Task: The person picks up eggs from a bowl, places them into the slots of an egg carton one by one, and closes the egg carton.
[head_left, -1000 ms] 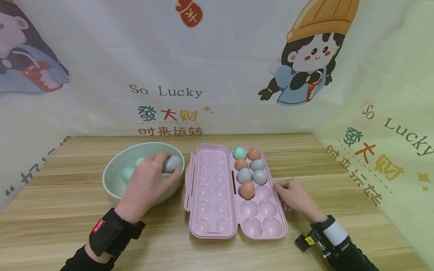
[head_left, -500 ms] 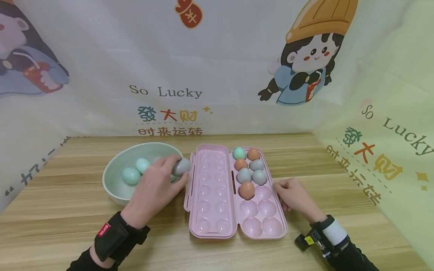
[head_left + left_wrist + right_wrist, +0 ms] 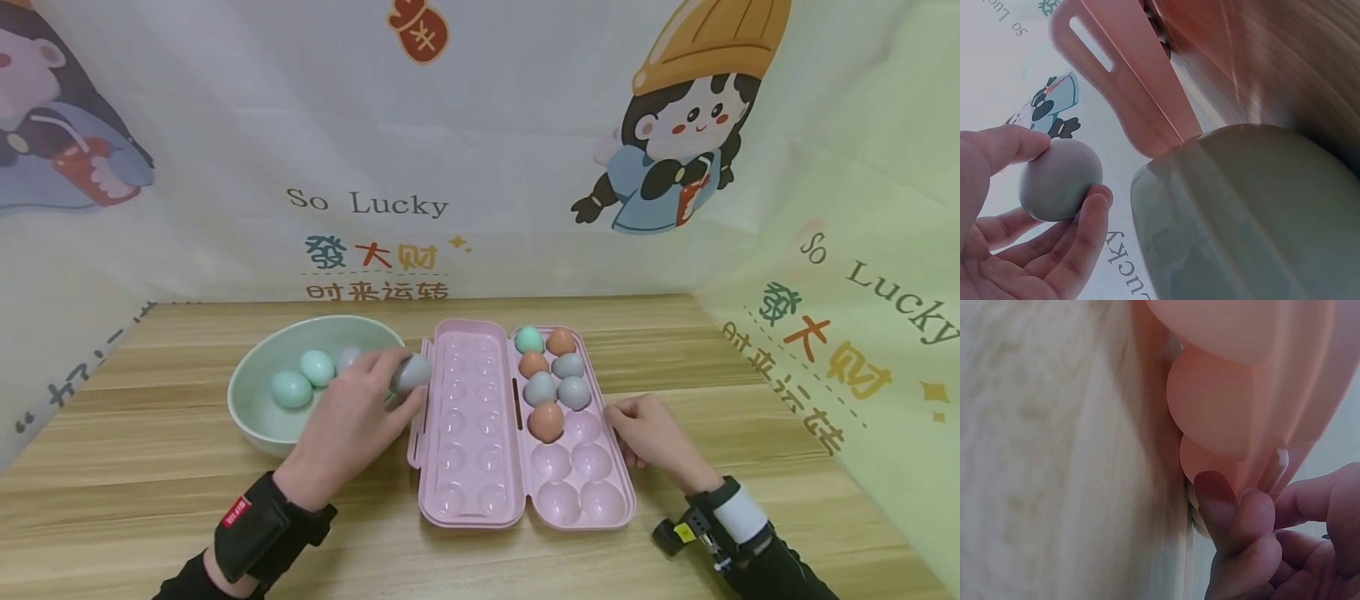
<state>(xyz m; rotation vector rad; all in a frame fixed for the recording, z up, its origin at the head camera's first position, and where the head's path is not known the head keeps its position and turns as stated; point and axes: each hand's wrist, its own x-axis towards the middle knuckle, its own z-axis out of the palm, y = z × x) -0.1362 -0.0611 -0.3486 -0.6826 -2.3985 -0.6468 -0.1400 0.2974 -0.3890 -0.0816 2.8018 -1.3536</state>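
Observation:
Between thumb and fingertips, my left hand (image 3: 356, 417) holds a grey egg (image 3: 412, 373) over the bowl's right rim, by the carton's left edge. The left wrist view shows the grey egg (image 3: 1061, 180) apart from the bowl's outer wall (image 3: 1235, 206). A pink egg carton (image 3: 471, 433) lies unfolded, its lid half on the left. Brown, grey and green eggs fill the far cups of its right half; several near cups hold nothing. My right hand (image 3: 656, 437) pinches the carton's right rim, and the right wrist view shows its fingers (image 3: 1254, 519) at that edge.
A pale green bowl (image 3: 242, 412) stands left of the carton, with two light green eggs (image 3: 291, 389) and a grey egg partly hidden by my left hand. A printed cloth (image 3: 510, 167) hangs behind and beside the wooden table (image 3: 480, 562).
My left hand has carried the grey egg rightward, from inside the bowl to above its right rim, slowing in the last half second. My right hand and the carton have stayed put.

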